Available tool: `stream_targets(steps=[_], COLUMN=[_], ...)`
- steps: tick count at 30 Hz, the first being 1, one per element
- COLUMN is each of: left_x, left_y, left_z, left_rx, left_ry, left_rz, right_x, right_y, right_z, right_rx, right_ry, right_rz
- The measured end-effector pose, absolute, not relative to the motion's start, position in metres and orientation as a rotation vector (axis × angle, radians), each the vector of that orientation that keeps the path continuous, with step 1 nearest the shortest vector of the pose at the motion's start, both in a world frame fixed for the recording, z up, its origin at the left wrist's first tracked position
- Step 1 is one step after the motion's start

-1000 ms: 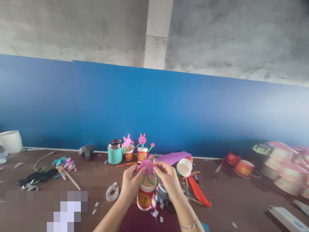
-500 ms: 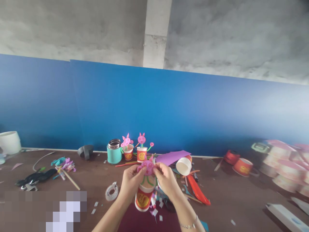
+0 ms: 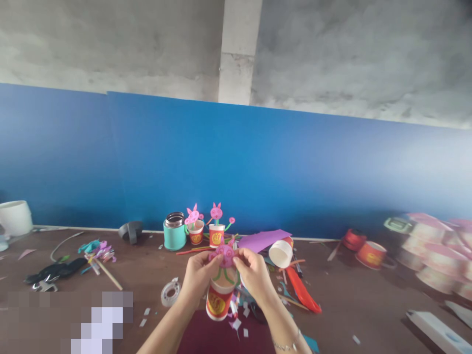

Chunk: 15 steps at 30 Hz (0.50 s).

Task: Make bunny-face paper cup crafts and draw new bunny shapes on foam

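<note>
Fingers (image 3: pixel 217 263) of the left hand (image 3: pixel 198 273) and right hand (image 3: pixel 255 273), nearly closed, pinched the pink paper face (image 3: pixel 227 255) at lower centre, above the red cup (image 3: pixel 218 303); uneven tugging might have torn it loose!

Bare forearms (image 3: pixel 167 322) angled inward — left hand (image 3: pixel 199 275) and right hand (image 3: pixel 255 276) near each other, both in a thumb-and-finger pinch.

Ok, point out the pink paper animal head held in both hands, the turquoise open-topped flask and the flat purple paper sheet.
Pink paper animal head (image 3: pixel 226 256), head view: middle of its face.
Turquoise open-topped flask (image 3: pixel 174 238), head view: its side wall.
Flat purple paper sheet (image 3: pixel 261 240), head view: its upper surface.
</note>
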<state>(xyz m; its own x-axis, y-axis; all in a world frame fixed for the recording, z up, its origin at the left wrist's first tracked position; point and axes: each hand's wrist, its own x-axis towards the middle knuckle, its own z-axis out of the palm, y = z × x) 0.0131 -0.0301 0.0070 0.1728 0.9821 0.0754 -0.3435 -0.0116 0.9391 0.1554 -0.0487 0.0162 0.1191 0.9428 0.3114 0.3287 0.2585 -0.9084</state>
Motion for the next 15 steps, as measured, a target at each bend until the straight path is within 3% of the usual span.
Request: stream_targets(steps=[15], left_x=[0.008], left_y=[-0.025], left_z=[0.001], left_rx=[1.206], left_ry=[0.831], left_rz=[1.376], right_x=[0.156], right_y=[-0.049], right_z=[0.018], right_rx=[-1.245], right_ry=[-1.438], right_rz=[0.694])
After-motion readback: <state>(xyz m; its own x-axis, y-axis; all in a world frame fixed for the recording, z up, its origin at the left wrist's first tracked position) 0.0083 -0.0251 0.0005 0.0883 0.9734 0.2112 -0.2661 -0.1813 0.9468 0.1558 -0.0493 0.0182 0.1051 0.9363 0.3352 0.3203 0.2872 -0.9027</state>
